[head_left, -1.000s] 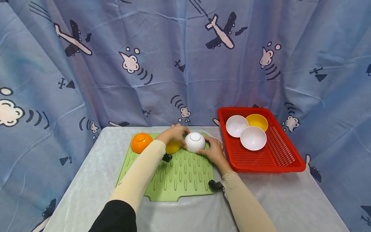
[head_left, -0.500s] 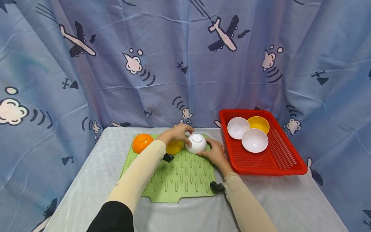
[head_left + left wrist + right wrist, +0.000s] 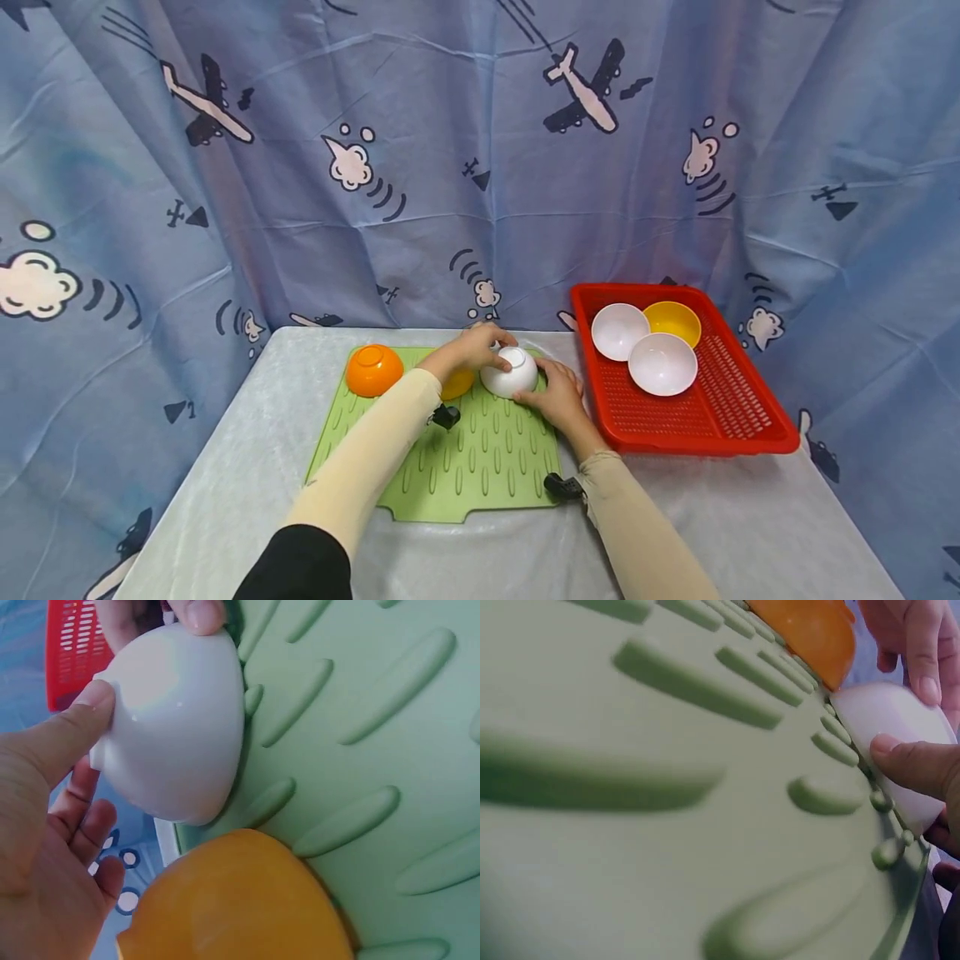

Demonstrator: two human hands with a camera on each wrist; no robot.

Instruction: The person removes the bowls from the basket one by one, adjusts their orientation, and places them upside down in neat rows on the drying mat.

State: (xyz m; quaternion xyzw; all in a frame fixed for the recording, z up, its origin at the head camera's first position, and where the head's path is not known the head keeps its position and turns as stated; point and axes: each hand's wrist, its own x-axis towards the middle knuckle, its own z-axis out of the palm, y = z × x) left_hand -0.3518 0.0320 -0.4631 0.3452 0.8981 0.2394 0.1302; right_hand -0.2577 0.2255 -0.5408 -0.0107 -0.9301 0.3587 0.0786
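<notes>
We see the white bowl (image 3: 517, 381) upside down on the green mat (image 3: 442, 504), near its far right corner. The right hand (image 3: 561, 398) holds this bowl between the thumb, on the near side, and the fingers, on the right side. The left hand (image 3: 480, 346) comes from the other side; its thumb touches the bowl at the base, while its other fingers are loosely bent, and we cannot tell if one of them touches too. The two hands are apart, with the bowl between them.

Just to the left we find the yellow bowl (image 3: 459, 385), partly covered by the left hand, and farther left the orange bowl (image 3: 373, 371), also upside down. On the right side of the table (image 3: 247, 442) stands the red basket (image 3: 705, 444), where three more bowls, two white and one yellow, lie with the opening up.
</notes>
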